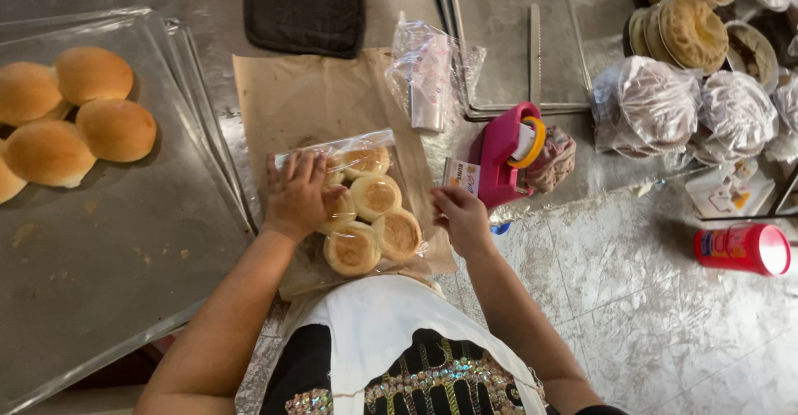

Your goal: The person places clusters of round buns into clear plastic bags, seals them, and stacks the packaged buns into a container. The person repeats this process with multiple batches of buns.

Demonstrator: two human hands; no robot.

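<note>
Resting under left hand (pixel 298 195), bag of buns (pixel 366 207), right hand (pixel 460 215) just beside

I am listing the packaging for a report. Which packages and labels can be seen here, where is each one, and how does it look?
Clear bag of flat round buns: centre, on brown paper, under the left hand.
Small label: by the right hand, at the pink dispenser; white with red.
Stack of empty clear bags: above centre.
Wrapped round breads: right, clear film.
Red canister: far right, lying down.
</note>
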